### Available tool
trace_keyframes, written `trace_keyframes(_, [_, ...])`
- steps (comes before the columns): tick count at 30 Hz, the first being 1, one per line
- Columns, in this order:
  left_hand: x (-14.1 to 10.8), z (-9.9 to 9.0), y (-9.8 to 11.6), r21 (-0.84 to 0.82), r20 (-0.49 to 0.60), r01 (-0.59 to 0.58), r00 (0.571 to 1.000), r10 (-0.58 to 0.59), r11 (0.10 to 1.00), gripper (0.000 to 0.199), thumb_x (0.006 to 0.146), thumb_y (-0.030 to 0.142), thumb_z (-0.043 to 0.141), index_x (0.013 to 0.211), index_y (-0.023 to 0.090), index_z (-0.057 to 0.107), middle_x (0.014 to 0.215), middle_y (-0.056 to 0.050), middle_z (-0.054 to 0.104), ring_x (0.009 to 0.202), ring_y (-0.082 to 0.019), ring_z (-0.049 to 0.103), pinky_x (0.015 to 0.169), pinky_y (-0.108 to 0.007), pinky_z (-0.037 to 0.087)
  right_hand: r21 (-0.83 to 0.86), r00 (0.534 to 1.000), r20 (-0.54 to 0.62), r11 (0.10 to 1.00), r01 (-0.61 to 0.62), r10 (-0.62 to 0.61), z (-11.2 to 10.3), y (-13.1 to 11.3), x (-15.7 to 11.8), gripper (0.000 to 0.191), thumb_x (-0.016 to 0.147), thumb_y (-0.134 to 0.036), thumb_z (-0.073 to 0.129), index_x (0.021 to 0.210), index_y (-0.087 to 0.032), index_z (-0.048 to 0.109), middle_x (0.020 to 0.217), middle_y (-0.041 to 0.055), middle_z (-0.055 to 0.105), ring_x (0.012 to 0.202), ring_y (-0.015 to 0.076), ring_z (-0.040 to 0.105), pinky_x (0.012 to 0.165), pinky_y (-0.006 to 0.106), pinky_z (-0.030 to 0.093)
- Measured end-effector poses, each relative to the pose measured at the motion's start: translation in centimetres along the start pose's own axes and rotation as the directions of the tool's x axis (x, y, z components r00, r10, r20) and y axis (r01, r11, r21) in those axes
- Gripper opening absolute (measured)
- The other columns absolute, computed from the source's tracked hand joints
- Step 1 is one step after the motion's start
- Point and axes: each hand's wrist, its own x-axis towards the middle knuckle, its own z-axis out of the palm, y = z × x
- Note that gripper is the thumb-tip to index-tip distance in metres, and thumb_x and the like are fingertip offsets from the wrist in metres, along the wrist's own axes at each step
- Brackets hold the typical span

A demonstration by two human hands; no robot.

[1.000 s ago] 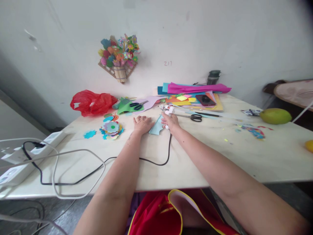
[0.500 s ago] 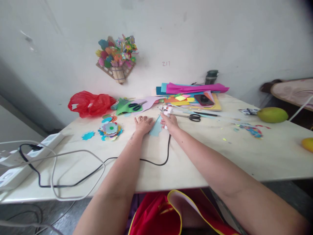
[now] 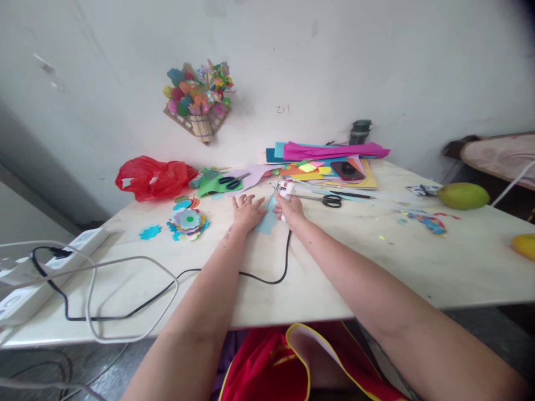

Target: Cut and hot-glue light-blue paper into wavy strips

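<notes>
A light blue piece of paper (image 3: 266, 221) lies on the table between my hands. My left hand (image 3: 248, 213) rests at the paper's left edge, palm down with its fingers apart. Wrapped round a white glue gun (image 3: 285, 191) is my right hand (image 3: 291, 210), just right of the paper. The gun's tip is hard to make out; a black cord runs from below my right hand. Left of my hands sits a stack of paper flowers (image 3: 189, 220), with a single blue flower shape (image 3: 150, 231) beside it.
Scissors (image 3: 332, 200) lie right of the glue gun, another pair (image 3: 234, 180) on green and lilac paper. A red bag (image 3: 154, 178) is at the back left, a power strip (image 3: 54, 273) at the left. Coloured sheets (image 3: 334, 150), a phone (image 3: 346, 170) and a green mango (image 3: 463, 196) stand rightward.
My left hand has shifted slightly right and its fingers are a little more raised. My right hand and the glue gun have hardly moved.
</notes>
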Motion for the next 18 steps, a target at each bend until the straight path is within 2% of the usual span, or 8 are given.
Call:
trace_keyframes(4, [-0.4,0.0,-0.1,0.008,-0.022,-0.022,1.000,0.022,1.000,0.048,0.086,0.047,0.035,0.132,0.035,0.040,0.135,-0.003,0.042,0.128,-0.029,0.026,0.105,-0.058,0.003,-0.003,1.000,-0.007,1.000,-0.007,0.007,0.0,0.0,0.0,0.038,0.076,-0.040,0.058,0.105,-0.015,0.055,0.082,0.0065,0.063,0.060,0.0141,0.063,0.039,0.018,0.045])
trace_keyframes(10, [-0.7,0.5,-0.8,-0.025,-0.053,0.027,0.998,-0.028,0.999,0.048,0.090,0.038,0.025,0.137,0.031,0.031,0.138,-0.003,0.040,0.129,-0.027,0.026,0.105,-0.060,0.006,-0.011,1.000,-0.001,1.000,-0.008,0.008,0.0,0.0,0.1,0.036,0.076,-0.040,0.059,0.103,-0.016,0.057,0.078,0.0048,0.062,0.059,0.0146,0.064,0.040,0.019,0.046])
trace_keyframes(15, [-1.1,0.6,-1.1,0.009,0.027,-0.073,0.997,0.072,0.997,0.051,0.089,0.042,0.028,0.138,0.028,0.030,0.140,-0.004,0.037,0.132,-0.029,0.021,0.104,-0.062,0.006,-0.010,1.000,0.004,1.000,0.006,-0.005,-0.1,0.2,0.2,0.034,0.076,-0.040,0.058,0.100,-0.015,0.057,0.073,0.0036,0.061,0.059,0.0137,0.063,0.039,0.017,0.045])
trace_keyframes(18, [-1.4,0.3,-1.0,0.050,0.013,-0.106,0.994,0.106,0.993,0.051,0.089,0.043,0.027,0.137,0.027,0.033,0.140,-0.006,0.037,0.132,-0.029,0.020,0.104,-0.062,0.003,-0.011,1.000,0.002,1.000,0.002,-0.002,-0.1,0.2,0.2,0.034,0.076,-0.040,0.059,0.099,-0.015,0.057,0.072,0.0035,0.061,0.059,0.0132,0.063,0.039,0.017,0.045])
